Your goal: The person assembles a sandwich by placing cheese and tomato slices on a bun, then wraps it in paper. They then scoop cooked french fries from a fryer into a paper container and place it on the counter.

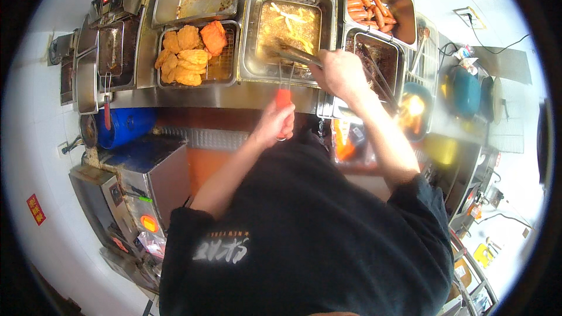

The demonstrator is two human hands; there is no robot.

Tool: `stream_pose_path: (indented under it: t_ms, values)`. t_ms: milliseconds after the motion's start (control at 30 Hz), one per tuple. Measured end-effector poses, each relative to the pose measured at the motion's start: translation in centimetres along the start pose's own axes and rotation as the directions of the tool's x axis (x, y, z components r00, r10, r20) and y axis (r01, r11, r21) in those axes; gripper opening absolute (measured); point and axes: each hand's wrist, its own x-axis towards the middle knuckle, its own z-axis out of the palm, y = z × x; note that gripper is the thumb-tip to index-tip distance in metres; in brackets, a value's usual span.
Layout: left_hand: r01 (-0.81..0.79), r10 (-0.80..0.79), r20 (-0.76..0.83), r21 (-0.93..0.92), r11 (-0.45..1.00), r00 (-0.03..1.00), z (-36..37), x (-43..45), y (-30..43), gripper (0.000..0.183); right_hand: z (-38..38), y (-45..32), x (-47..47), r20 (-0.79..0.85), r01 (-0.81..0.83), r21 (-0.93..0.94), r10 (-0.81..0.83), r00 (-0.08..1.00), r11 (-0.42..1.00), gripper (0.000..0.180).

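My left hand (277,122) grips the red handle (283,96) of a wire fryer basket (322,22) that sits in the deep fryer (252,63). In the basket, pale fries (292,17) lie in bubbling oil. My right hand (340,72) is closed around metal tongs (300,55), whose tips reach over the near left part of the oil and look blurred. Whether the tips hold anything, I cannot tell. To the left, breaded fried pieces (186,55) and one redder piece (214,37) rest on a wire rack (221,63) in a metal tray.
Sausages (371,8) fill part of a steel pan at the back right. A dark mesh-lined tray (373,55) stands below it, with a second pair of tongs (380,74) across it. Further left is another fryer basket (110,48) with a red handle. A blue barrel (127,127) stands below.
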Motion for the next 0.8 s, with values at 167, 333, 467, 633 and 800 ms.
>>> stream_pose_path:
  t_ms: [167, 333, 467, 633, 800]
  values:
    - [0.014, -0.014, -0.011, 0.023, 1.0, 1.0, -0.4, -0.2, 0.1, 0.015, 1.3, -0.3, 1.7, -0.001, 0.04, -0.067, -0.04, 0.999, 0.997, 0.031]
    - [0.027, -0.026, 0.013, -0.079, 0.996, 1.0, -0.6, -0.7, 0.7, 0.017, -1.7, 2.1, -1.2, -0.063, -0.111, -0.016, 0.109, 0.992, 0.994, 0.031]
    - [0.043, -0.042, 0.01, -0.072, 0.996, 0.999, -0.4, -0.8, 1.0, 0.016, -3.0, 4.1, -0.9, -0.127, -0.15, -0.047, 0.143, 0.982, 0.988, 0.035]
    - [0.073, -0.07, 0.045, -0.059, 0.996, 0.997, -0.8, -0.6, 1.0, 0.015, -1.1, 5.7, 3.0, -0.113, -0.08, -0.085, 0.071, 0.991, 0.993, 0.039]
    - [0.054, -0.052, 0.031, -0.056, 0.997, 0.998, -0.9, -0.7, 0.9, 0.014, 0.6, 5.6, 1.9, -0.101, -0.029, 0.015, 0.03, 0.994, 0.999, 0.035]
